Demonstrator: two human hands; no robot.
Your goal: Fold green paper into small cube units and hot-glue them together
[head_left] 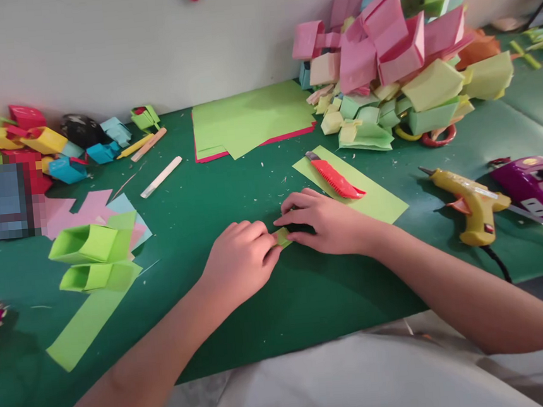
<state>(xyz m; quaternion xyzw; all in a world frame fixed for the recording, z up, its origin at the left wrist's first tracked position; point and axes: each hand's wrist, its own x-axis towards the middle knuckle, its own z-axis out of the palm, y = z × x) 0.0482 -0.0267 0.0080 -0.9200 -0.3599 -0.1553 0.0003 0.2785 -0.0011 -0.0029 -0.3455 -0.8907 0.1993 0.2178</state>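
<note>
A small strip of green paper (282, 237) shows between my two hands, low over the table; most of it is hidden by fingers. My left hand (241, 260) is closed, pinching the strip's left end. From the other side my right hand (323, 221) holds the strip between bent fingers and thumb. Just beyond my right hand, a red utility knife (338, 177) lies on a light green paper sheet (380, 203). Off to the left are two folded green paper boxes (85, 243) and a flat green strip (80, 325).
Green and red sheets (254, 119) lie against the wall. Folded pink and yellow paper pieces (381, 48) are heaped at back right. A yellow glue gun (474, 205) and a purple device (536, 186) sit at right. A white stick (161, 177) and colourful paper shapes (45, 140) are at left.
</note>
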